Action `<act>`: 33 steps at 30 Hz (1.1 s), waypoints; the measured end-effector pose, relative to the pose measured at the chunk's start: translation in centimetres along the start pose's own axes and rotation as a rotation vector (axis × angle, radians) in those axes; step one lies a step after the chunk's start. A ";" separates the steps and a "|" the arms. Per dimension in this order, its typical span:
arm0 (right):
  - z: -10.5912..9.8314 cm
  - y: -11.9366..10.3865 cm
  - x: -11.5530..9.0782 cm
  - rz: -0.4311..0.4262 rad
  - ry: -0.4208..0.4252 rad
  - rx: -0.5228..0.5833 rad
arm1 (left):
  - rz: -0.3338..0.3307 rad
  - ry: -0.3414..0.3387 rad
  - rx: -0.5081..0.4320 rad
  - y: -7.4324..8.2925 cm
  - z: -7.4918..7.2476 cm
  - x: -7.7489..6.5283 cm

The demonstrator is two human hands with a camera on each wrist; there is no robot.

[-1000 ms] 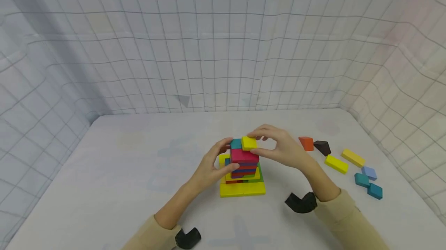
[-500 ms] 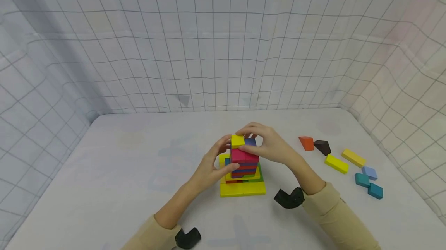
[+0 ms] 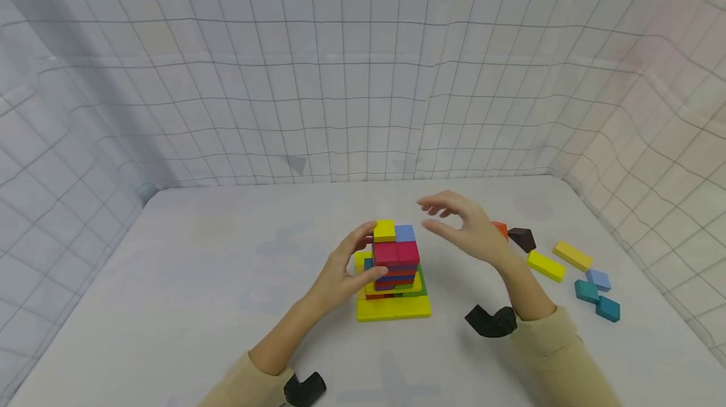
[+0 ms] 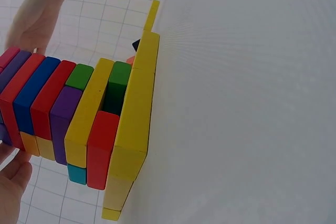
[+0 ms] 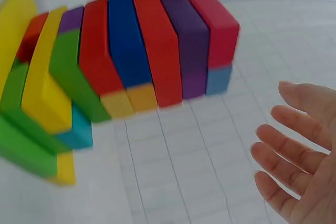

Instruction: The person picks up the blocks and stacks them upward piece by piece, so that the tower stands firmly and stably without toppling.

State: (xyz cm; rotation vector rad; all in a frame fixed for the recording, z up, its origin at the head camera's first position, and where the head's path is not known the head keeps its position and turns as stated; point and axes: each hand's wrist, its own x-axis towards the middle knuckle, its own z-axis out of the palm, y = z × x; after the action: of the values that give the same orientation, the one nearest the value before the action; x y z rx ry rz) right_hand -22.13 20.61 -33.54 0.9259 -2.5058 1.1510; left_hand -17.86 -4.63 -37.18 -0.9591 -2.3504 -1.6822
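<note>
A tower of coloured wooden blocks (image 3: 397, 254) stands on a flat yellow base (image 3: 394, 310). Layers of red, blue, purple, green and yellow blocks rise to a crimson pair near the top. On its upper left sits a small yellow block (image 3: 384, 231), with a light blue block (image 3: 405, 233) beside it. My left hand (image 3: 343, 268) holds the tower's left side, thumb at the front and fingers behind, partly hidden. Right of the tower's top, my right hand (image 3: 467, 230) is in the air, fingers spread and holding nothing; the right wrist view shows these fingers (image 5: 286, 158) apart from the blocks.
Loose blocks lie at the right of the white table: an orange one (image 3: 500, 229) partly behind the right hand, a dark wedge (image 3: 522, 239), yellow bars (image 3: 546, 266), teal squares (image 3: 608, 309) and a light blue square (image 3: 599, 279). Gridded white curtains surround the table.
My right hand carried the yellow block left across the tower's top, let it go there over the teal block, and drew back to the right. My left hand has stayed at the tower.
</note>
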 end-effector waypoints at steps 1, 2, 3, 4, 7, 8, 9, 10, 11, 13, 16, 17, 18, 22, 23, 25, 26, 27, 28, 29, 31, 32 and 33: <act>-0.8 0.7 -0.7 0.020 0.028 -0.022 | -0.006 0.000 0.001 0.0 0.0 0.0; -1.5 1.5 -1.5 0.039 0.052 -0.040 | -0.012 -0.001 0.005 0.0 0.0 0.0; -2.3 2.4 -2.5 0.061 0.073 -0.059 | -0.016 -0.002 0.009 0.0 0.0 0.0; -3.1 3.4 -3.5 0.079 0.086 -0.075 | -0.018 -0.002 0.012 0.0 0.0 0.0; -5.5 6.4 -7.0 0.139 0.117 -0.126 | -0.022 -0.001 0.022 0.0 0.0 -0.1; -6.2 7.6 -8.3 0.163 0.122 -0.154 | -0.023 -0.001 0.021 0.0 0.0 -0.1; -6.9 8.6 -9.6 0.192 0.127 -0.194 | -0.023 -0.001 0.020 0.0 0.0 -0.1; -7.6 9.5 -10.9 0.225 0.129 -0.226 | -0.023 -0.001 0.018 0.0 0.0 -0.1; -8.3 10.1 -12.1 0.268 0.121 -0.258 | -0.023 0.000 0.016 0.0 0.0 -0.1; -9.6 10.9 -14.3 0.352 0.100 -0.327 | -0.023 0.000 0.013 0.0 0.0 -0.1; -11.2 11.0 -16.9 0.465 0.045 -0.382 | -0.019 0.001 0.013 0.0 0.0 -0.1; -11.7 11.0 -17.6 0.497 0.015 -0.395 | -0.017 0.002 0.013 0.0 0.0 -0.1; -12.0 11.0 -18.3 0.524 -0.006 -0.410 | -0.015 0.002 0.014 0.0 0.0 -0.1; -12.5 11.1 -20.2 0.588 -0.069 -0.443 | -0.009 0.003 0.012 0.1 0.0 0.0; -12.4 11.2 -20.4 0.597 -0.071 -0.447 | -0.009 0.003 0.012 0.1 0.0 0.0; -12.1 11.3 -20.8 0.586 -0.051 -0.447 | -0.010 0.002 0.013 0.1 0.0 0.0; -11.9 11.3 -20.8 0.574 -0.035 -0.447 | -0.011 0.001 0.014 0.1 0.0 0.0; -11.6 11.3 -20.8 0.554 -0.012 -0.450 | -0.011 0.001 0.015 0.0 0.0 0.0; -11.4 11.4 -20.8 0.539 0.004 -0.452 | -0.010 0.002 0.015 0.0 0.0 0.0; -11.1 11.4 -20.7 0.523 0.016 -0.457 | -0.010 0.003 0.015 0.0 0.0 0.0; -10.7 11.4 -20.6 0.494 0.031 -0.462 | -0.009 0.002 0.013 0.0 0.0 0.0; -10.6 11.4 -20.5 0.477 0.036 -0.459 | -0.008 0.002 0.012 0.0 0.0 0.0; -10.5 11.4 -20.5 0.464 0.034 -0.451 | -0.009 0.002 0.011 0.0 0.0 -0.1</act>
State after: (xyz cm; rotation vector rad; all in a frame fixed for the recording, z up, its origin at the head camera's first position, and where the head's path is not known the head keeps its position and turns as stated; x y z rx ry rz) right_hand -14.07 43.25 -42.59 0.2135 -2.8543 0.6323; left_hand -17.82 -4.65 -37.22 -0.9455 -2.3636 -1.6702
